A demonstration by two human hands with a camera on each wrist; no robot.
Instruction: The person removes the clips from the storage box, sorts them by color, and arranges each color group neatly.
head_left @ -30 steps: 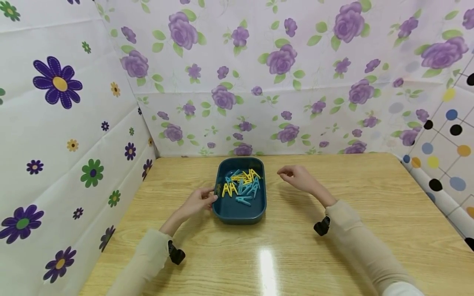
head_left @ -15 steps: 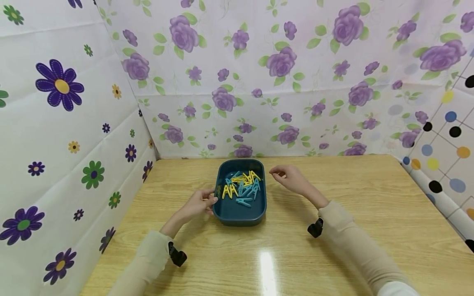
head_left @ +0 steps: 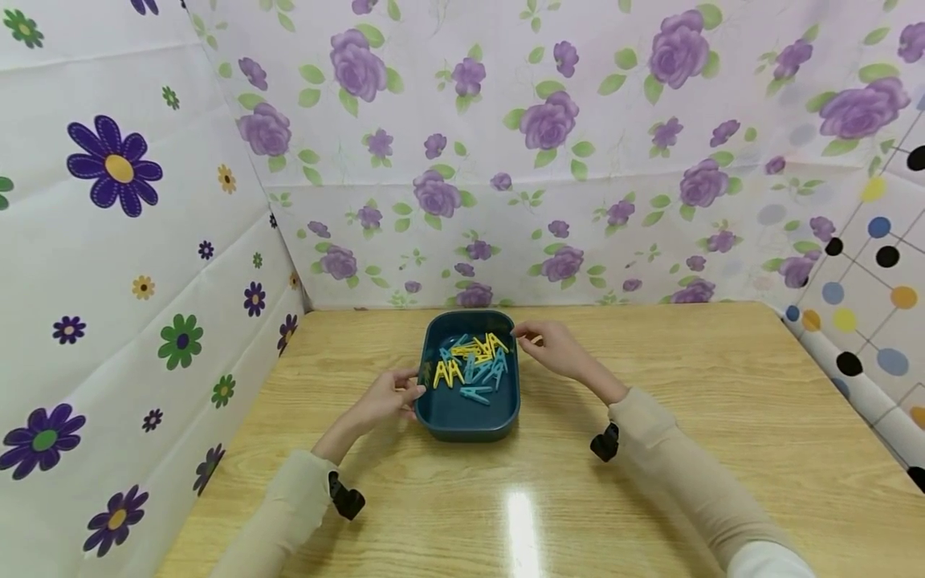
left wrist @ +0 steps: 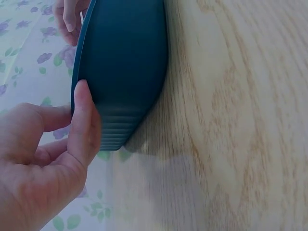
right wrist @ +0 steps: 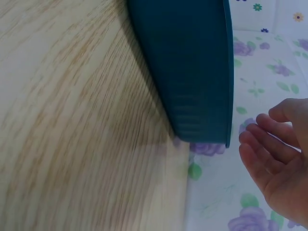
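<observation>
A deep teal plastic tray (head_left: 462,416) stands on the wooden table in the head view. Inside it lie several yellow clothespins (head_left: 449,372) and blue clothespins (head_left: 475,393), heaped mostly toward the far half. My left hand (head_left: 386,396) holds the tray's left rim; in the left wrist view the thumb (left wrist: 83,103) lies along the outer wall and the fingers reach over the edge. At the opposite side, my right hand (head_left: 552,347) hovers beside the far right rim with fingers loosely bent and nothing in them. The right wrist view shows that hand (right wrist: 284,159) apart from the tray wall (right wrist: 192,67).
The wooden table (head_left: 650,353) stretches to both sides of the tray and toward the front. A flowered cloth (head_left: 405,241) hangs right behind the far edge, with more patterned cloth at left and right. Black cameras (head_left: 347,496) sit on both wrists.
My right hand has moved left, from well off the tray to close beside its right rim. The left hand, tray and clothespins stay put.
</observation>
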